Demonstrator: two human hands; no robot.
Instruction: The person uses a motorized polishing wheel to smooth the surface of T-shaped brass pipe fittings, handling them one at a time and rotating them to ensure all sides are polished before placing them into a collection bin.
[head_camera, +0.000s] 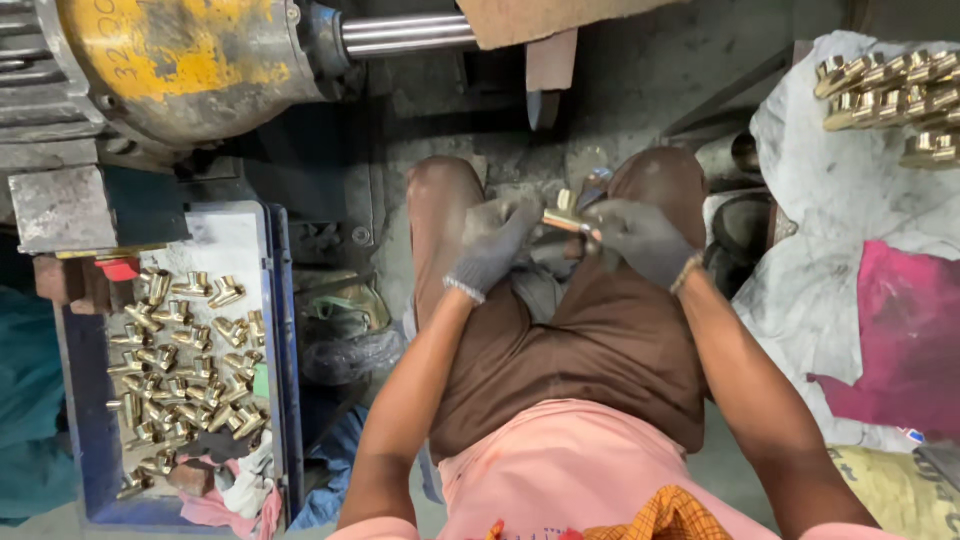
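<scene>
I sit with my knees apart, and both hands wear grey gloves. My left hand (492, 245) and my right hand (638, 238) meet over my lap and together grip one small brass fitting (562, 217), a tee-shaped piece with a shiny end. The left fingers close on its left end, while the right fingers close on its right end. Part of the fitting is hidden by the gloves.
A blue crate (282, 330) at my left holds several brass fittings (185, 370) and rags. A yellow machine housing (180, 55) with a steel shaft (405, 33) stands ahead. More stacked brass fittings (890, 90) lie on white cloth (840, 230) at the right.
</scene>
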